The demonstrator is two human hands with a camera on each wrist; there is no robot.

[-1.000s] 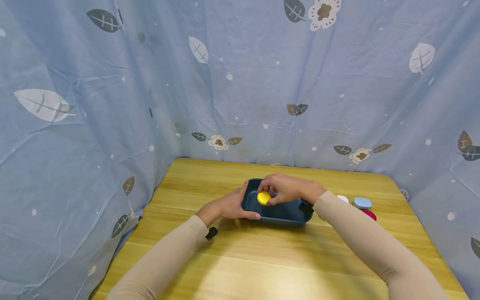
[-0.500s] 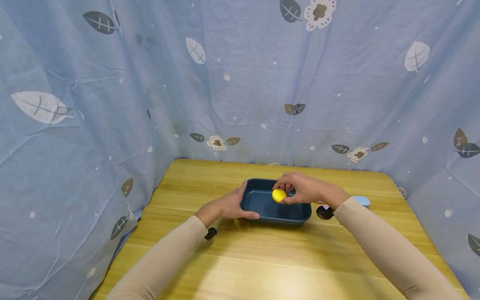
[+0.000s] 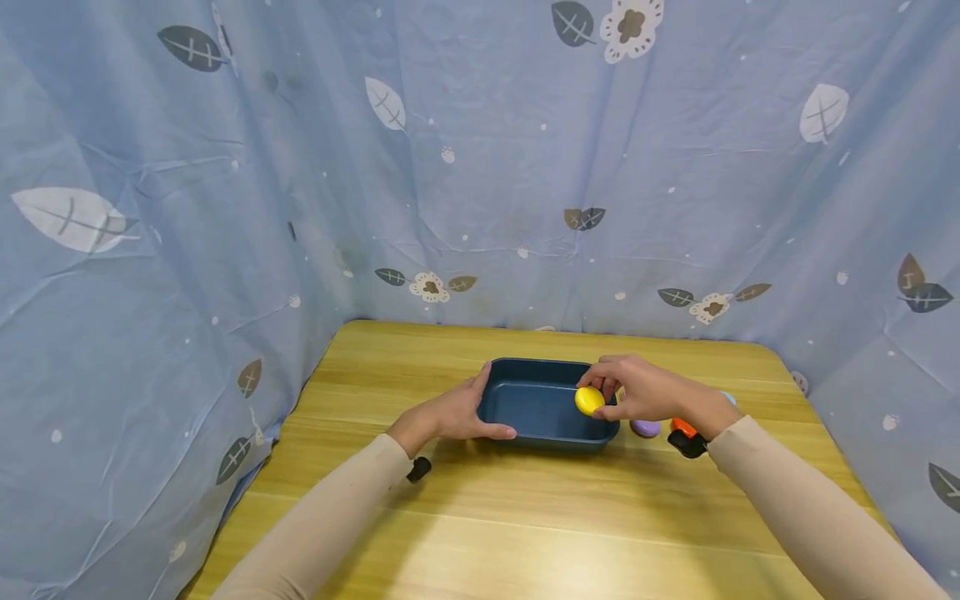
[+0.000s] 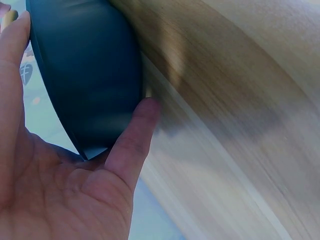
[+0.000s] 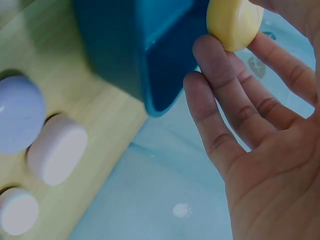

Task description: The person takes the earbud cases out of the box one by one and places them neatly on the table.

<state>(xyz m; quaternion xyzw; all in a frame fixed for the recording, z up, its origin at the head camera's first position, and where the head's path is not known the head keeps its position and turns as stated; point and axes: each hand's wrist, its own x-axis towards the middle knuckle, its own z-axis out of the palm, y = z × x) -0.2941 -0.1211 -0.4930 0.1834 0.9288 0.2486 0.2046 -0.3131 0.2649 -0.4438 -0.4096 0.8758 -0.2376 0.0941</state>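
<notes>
A deep, dark blue rectangular basin [image 3: 525, 403] stands on the table. My left hand [image 3: 459, 410] holds its left end, thumb along the near side and fingers at the far corner; the left wrist view shows the thumb [image 4: 131, 142] against the outer wall. My right hand [image 3: 641, 392] pinches a smooth, glossy yellow oval piece [image 3: 589, 401] over the basin's right end. In the right wrist view the yellow oval piece [image 5: 234, 24] sits between the fingertips, beside the basin's rim [image 5: 156, 111]. The basin's floor shows bare in the head view.
Right of the basin lie a purple rounded piece [image 3: 645, 427], an orange one [image 3: 682, 427] and a light blue one [image 3: 729, 397], partly behind my right wrist. Pale rounded pieces [image 5: 57, 149] show in the right wrist view. A patterned blue curtain [image 3: 480, 167] surrounds the wooden table [image 3: 525, 525].
My right hand has moved right with the yellow oval piece, from the basin's left part to its right end. The left hand stays at the basin's left end.
</notes>
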